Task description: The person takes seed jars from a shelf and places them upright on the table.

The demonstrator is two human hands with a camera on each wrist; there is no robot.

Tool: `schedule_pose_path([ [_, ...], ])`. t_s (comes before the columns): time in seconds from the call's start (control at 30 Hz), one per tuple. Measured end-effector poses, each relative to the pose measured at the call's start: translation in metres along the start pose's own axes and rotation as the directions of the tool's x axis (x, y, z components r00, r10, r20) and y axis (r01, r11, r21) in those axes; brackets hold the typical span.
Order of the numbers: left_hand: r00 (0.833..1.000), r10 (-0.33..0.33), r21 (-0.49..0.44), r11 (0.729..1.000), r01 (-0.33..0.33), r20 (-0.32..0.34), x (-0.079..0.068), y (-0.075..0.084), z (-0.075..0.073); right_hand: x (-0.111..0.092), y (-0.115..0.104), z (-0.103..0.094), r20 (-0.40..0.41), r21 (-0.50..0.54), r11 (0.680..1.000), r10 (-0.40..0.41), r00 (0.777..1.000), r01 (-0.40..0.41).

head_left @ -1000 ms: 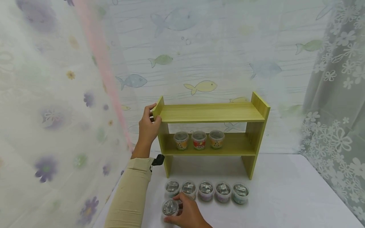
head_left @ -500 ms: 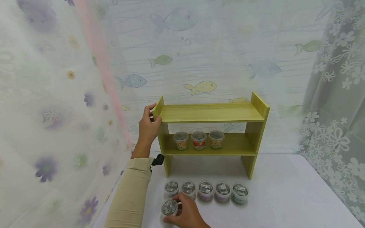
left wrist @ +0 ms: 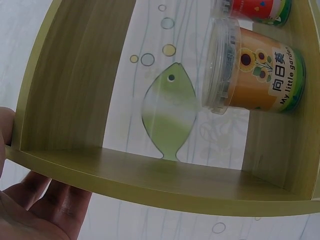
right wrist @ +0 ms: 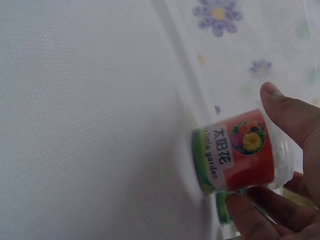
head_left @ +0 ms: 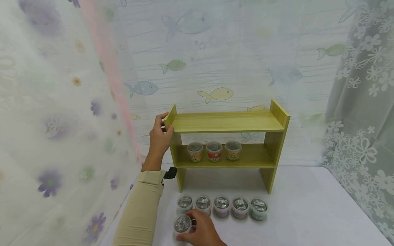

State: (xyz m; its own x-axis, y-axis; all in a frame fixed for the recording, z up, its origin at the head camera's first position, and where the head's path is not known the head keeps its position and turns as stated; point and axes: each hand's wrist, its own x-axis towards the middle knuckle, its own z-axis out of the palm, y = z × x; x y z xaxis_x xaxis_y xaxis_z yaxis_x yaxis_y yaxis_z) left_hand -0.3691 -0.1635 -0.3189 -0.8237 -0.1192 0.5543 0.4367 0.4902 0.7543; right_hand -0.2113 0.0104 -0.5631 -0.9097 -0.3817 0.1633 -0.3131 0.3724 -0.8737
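My left hand point(head_left: 160, 138) grips the upper left side panel of a yellow-green wooden shelf point(head_left: 227, 122), thumb at the front edge and fingers on the outer side. At the near left of the table, my right hand point(head_left: 204, 228) holds a small clear-lidded plastic tub point(head_left: 182, 223) between thumb and fingers. In the right wrist view this seed tub point(right wrist: 247, 152) shows a red flower label and a green base, close to the white tabletop. On the middle board stand an orange-labelled tub point(head_left: 195, 152), a red-labelled tub point(head_left: 214, 152) and another orange tub point(head_left: 233, 150).
Several lidded tubs point(head_left: 222, 206) form a row on the white table point(head_left: 295, 218) in front of the shelf; the held tub is just nearer than the leftmost one. A fish-patterned curtain point(head_left: 234, 54) hangs behind, and a flowered curtain point(head_left: 61, 130) on the left.
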Motion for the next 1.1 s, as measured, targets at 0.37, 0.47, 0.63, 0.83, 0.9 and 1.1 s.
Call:
schedule_pose_path([
  [0.37, 1.000, -0.013, 0.011, 1.000, 0.013, -0.001, -0.001, 0.002, -0.002, -0.005, -0.021, -0.026, 0.040, -0.058, 0.998, 0.010, 0.999, -0.008],
  [0.47, 1.000, -0.011, 0.008, 1.000, 0.011, -0.001, -0.001, 0.002, -0.002, -0.005, -0.026, -0.035, 0.022, -0.026, 0.999, -0.018, 1.000, 0.019],
  [0.63, 1.000, -0.008, 0.007, 1.000, 0.008, 0.000, -0.001, 0.002, -0.003, -0.001, -0.034, -0.052, -0.052, -0.041, 0.998, -0.058, 0.997, 0.056],
  [0.83, 1.000, -0.016, 0.008, 1.000, 0.017, -0.002, -0.001, 0.003, -0.003, 0.007, -0.038, -0.072, -0.146, -0.126, 0.986, -0.128, 0.981, 0.109],
  [0.9, 1.000, -0.017, 0.009, 1.000, 0.017, -0.003, -0.001, 0.003, -0.003, 0.010, -0.038, -0.079, -0.185, -0.131, 0.985, -0.139, 0.973, 0.116],
  [1.1, 1.000, -0.015, 0.014, 1.000, 0.016, -0.003, -0.001, 0.005, -0.001, 0.018, -0.037, -0.100, -0.277, -0.112, 0.988, -0.136, 0.951, 0.109],
])
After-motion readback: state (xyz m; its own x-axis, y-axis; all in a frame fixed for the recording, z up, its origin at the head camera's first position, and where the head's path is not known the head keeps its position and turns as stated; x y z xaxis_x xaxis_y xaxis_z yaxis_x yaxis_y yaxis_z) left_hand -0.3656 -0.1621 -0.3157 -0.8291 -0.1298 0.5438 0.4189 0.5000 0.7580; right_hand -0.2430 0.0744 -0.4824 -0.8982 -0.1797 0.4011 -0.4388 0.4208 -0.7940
